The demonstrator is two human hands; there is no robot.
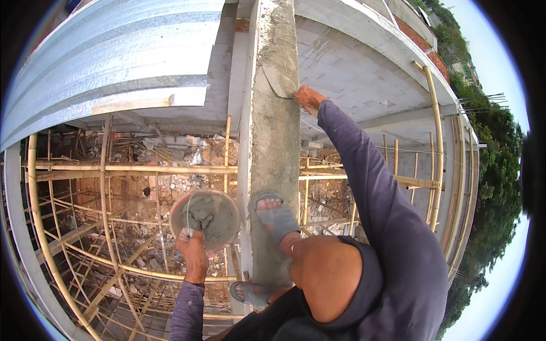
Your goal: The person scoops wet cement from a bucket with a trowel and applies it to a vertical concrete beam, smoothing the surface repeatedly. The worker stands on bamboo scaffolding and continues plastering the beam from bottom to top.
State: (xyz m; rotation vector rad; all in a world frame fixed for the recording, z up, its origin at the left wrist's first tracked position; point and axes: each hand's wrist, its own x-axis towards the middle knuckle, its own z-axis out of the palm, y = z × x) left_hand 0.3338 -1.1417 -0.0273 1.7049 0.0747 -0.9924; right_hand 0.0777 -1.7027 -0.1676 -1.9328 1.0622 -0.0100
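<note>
My left hand (193,254) is closed round the thin wire handle of a bucket (232,200). The bucket hangs beside the wall top on its left, with grey wet mortar (210,219) inside. Stretched far forward, my right hand (309,98) grips a trowel (278,84) by its handle. Its blade lies on the mortar-covered top of a narrow concrete beam (273,142), and mortar smears make its edges hard to make out. Rough, lumpy mortar (277,34) covers the beam beyond the blade.
My sandalled feet (276,216) stand on the narrow beam, high above rubble-strewn ground (153,199). Bamboo scaffolding (136,169) rises on both sides. Corrugated metal sheeting (125,62) lies at the far left, a block wall (352,68) at the far right. Trees (495,170) grow beyond.
</note>
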